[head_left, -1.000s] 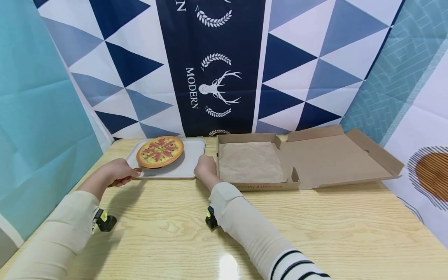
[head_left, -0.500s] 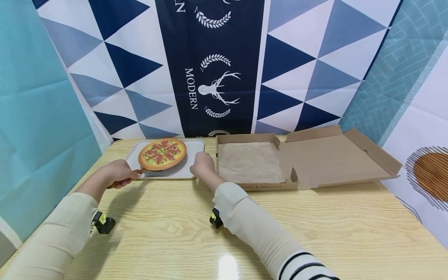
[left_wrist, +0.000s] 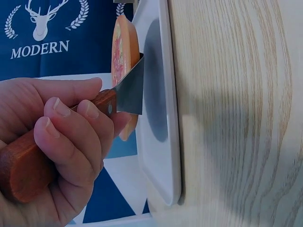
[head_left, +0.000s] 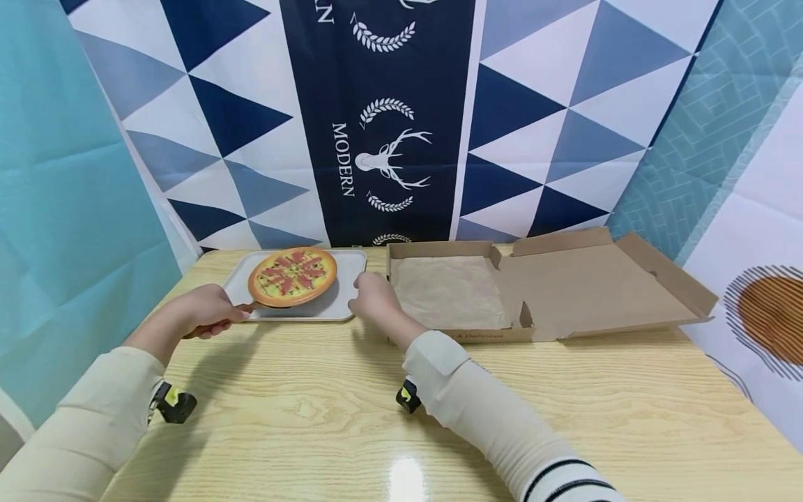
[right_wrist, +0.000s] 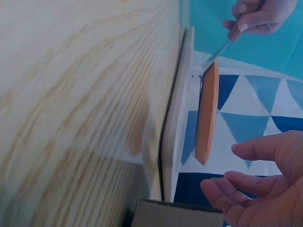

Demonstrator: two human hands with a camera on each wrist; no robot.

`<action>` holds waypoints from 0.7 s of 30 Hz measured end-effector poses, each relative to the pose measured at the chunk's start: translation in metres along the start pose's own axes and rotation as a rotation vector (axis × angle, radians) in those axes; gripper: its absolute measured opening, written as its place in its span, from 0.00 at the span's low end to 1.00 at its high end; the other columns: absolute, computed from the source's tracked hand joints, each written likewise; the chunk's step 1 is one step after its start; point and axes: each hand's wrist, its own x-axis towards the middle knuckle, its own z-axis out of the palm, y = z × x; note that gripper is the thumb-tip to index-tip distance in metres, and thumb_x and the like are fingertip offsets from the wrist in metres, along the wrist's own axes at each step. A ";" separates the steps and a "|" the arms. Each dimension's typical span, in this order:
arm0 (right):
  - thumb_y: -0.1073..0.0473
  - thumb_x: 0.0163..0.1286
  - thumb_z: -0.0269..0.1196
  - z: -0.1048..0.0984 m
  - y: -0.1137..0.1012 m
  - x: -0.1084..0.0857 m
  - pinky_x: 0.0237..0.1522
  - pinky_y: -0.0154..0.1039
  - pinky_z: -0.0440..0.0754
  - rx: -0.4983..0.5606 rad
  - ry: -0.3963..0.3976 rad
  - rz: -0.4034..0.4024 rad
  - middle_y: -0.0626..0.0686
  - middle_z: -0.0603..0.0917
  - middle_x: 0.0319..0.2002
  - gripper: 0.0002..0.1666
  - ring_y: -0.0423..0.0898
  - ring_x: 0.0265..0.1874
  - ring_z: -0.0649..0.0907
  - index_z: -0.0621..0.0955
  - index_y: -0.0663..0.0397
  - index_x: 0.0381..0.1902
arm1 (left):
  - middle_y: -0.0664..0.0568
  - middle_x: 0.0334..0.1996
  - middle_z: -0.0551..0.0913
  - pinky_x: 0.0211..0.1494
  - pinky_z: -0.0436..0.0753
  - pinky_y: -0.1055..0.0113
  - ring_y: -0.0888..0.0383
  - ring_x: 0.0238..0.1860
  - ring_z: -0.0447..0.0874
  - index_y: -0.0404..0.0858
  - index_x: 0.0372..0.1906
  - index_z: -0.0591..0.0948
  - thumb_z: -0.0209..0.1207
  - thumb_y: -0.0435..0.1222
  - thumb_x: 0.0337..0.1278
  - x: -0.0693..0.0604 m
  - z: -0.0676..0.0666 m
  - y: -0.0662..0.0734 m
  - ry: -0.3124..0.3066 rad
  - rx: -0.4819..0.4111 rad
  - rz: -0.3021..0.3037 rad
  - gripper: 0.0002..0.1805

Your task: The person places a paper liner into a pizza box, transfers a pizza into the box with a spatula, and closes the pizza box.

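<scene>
My left hand (head_left: 199, 312) grips the wooden handle of a metal-bladed spatula (left_wrist: 130, 92), fingers wrapped round it. The blade sits beneath a round pizza (head_left: 293, 277) topped with red strips on a yellow surface. In both wrist views the pizza is apart from the white tray (head_left: 341, 307), held above it and slightly tilted. My right hand (right_wrist: 260, 182) is near the tray's right end, thumb and fingers spread and nothing between them; a gap separates it from the pizza's edge.
An open cardboard pizza box (head_left: 442, 249) lined with brown paper (head_left: 448, 293) stands right of the tray, its lid (head_left: 596, 286) folded out to the right. A patterned cloth (head_left: 389, 104) hangs behind the wooden table (head_left: 301, 404).
The pizza has shifted slightly right over the tray on the spatula. My right hand has drawn back from the tray's right corner, moving a little right toward the box.
</scene>
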 end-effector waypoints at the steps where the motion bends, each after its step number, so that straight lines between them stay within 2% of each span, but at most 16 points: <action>1: 0.64 0.62 0.64 -0.001 0.001 -0.001 0.59 0.45 0.74 -0.008 0.000 -0.008 0.59 0.81 0.55 0.23 0.54 0.59 0.76 0.80 0.65 0.55 | 0.55 0.11 0.68 0.20 0.66 0.69 0.62 0.13 0.64 0.42 0.15 0.72 0.58 0.45 0.65 -0.001 -0.001 0.000 -0.002 0.004 0.001 0.23; 9: 0.65 0.60 0.65 -0.012 0.010 -0.015 0.49 0.44 0.78 -0.070 0.048 -0.103 0.55 0.85 0.45 0.17 0.51 0.46 0.80 0.84 0.61 0.48 | 0.55 0.12 0.67 0.20 0.66 0.68 0.62 0.13 0.65 0.42 0.14 0.72 0.57 0.44 0.65 -0.005 0.000 0.002 -0.003 0.010 0.012 0.23; 21: 0.65 0.59 0.66 -0.031 0.023 -0.033 0.48 0.44 0.78 -0.074 0.131 -0.122 0.55 0.84 0.40 0.14 0.51 0.44 0.81 0.84 0.60 0.44 | 0.55 0.12 0.67 0.20 0.66 0.69 0.62 0.13 0.65 0.42 0.15 0.72 0.57 0.44 0.66 -0.008 0.005 0.008 -0.001 0.017 0.030 0.23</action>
